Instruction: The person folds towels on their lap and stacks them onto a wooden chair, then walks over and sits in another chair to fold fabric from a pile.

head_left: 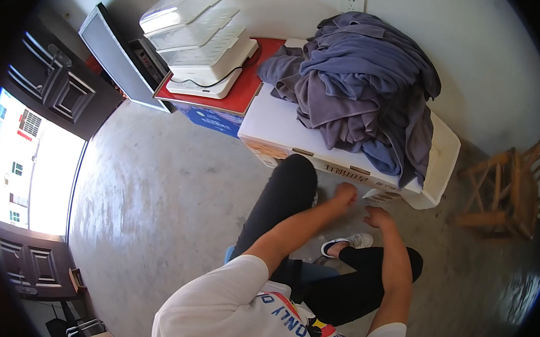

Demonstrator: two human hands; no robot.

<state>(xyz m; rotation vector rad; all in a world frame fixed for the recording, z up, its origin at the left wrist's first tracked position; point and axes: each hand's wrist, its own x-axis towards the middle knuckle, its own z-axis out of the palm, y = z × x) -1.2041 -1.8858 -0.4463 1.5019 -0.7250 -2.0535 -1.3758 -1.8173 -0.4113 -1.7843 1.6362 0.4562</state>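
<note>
My left hand (345, 193) is above the floor, close to the front side of a white cardboard box (273, 117). Its fingers look curled in, and whatever they may hold is too small to make out. Just to the right is my right hand (377, 217), bent inward with its fingers drawn together; nothing in it can be made out either. A small gap separates the two hands. On top of the box lies a big heap of grey-purple cloth (366, 76), folded and rumpled, hanging over the front edge. Neither hand touches the cloth.
Left of the box, a white appliance with stacked clear tiers (196, 55) stands on a red-topped blue box (214, 120). A wooden stool (498, 189) is at the right. A framed panel (120, 54) leans near the dark door (66, 94). My knees flank my hands.
</note>
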